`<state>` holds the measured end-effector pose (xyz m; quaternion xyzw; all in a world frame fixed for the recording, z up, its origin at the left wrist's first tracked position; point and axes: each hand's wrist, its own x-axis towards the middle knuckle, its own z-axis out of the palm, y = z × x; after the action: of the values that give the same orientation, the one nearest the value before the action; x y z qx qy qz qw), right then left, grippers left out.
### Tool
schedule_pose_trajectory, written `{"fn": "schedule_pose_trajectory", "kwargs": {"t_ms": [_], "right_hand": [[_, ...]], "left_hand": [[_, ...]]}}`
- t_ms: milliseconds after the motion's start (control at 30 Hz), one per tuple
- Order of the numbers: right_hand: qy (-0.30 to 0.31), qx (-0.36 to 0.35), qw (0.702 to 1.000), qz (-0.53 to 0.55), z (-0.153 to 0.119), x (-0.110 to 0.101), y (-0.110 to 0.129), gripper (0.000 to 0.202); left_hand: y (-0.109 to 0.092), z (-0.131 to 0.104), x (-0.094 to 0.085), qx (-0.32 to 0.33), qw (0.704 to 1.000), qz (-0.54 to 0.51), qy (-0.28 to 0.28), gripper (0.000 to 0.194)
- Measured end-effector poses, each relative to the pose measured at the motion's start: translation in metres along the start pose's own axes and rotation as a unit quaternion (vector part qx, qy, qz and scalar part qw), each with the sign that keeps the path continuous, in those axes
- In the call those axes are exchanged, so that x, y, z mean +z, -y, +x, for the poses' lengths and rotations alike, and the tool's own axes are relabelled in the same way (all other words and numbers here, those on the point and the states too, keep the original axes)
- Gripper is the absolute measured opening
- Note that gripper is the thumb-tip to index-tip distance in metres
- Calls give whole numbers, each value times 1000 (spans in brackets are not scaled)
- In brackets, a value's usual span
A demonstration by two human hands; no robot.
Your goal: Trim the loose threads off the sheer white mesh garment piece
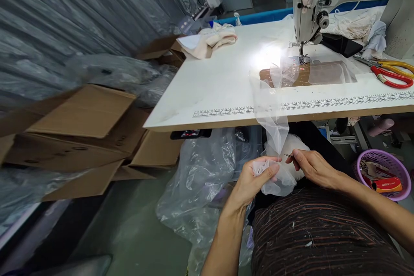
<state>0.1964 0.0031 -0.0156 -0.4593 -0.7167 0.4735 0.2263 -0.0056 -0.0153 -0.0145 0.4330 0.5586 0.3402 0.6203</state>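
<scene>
Sheer white fabric (274,131) hangs over the table's front edge from the sewing machine's plate down to my lap. My left hand (257,177) is closed on a gathered part of it, with thumb and fingers pinching the folds. Just to the right, my right hand (308,166) grips a thin, pointed metal tool (287,155), its tip close to the fabric. Most of this tool is hidden in my fingers, so its kind is unclear. A fluffy white bundle (294,148) lies behind my hands.
The sewing machine (304,21) stands on a white table (213,82) with a printed ruler (226,111). Red- and yellow-handled scissors (390,75) lie at right, folded cream cloth (210,41) at back left. Cardboard boxes (84,110), plastic bags (203,172) and a purple basket (381,155) stand around.
</scene>
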Motion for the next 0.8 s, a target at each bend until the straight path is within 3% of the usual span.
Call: {"fn": "schedule_pose_trajectory", "kwargs": {"t_ms": [167, 333, 600, 800], "right_hand": [[24, -11, 999, -47, 12, 7, 6, 60], [7, 10, 997, -79, 17, 11, 6, 45], [12, 1, 999, -49, 13, 11, 5, 52], [-37, -7, 998, -50, 19, 15, 3, 47]], "left_hand": [[-1, -1, -1, 10, 1000, 17, -3, 37], [-6, -3, 3, 9, 1000, 9, -11, 32], [-9, -1, 5, 6, 1000, 2, -18, 30], [-10, 0, 5, 8, 1000, -1, -22, 28]]}}
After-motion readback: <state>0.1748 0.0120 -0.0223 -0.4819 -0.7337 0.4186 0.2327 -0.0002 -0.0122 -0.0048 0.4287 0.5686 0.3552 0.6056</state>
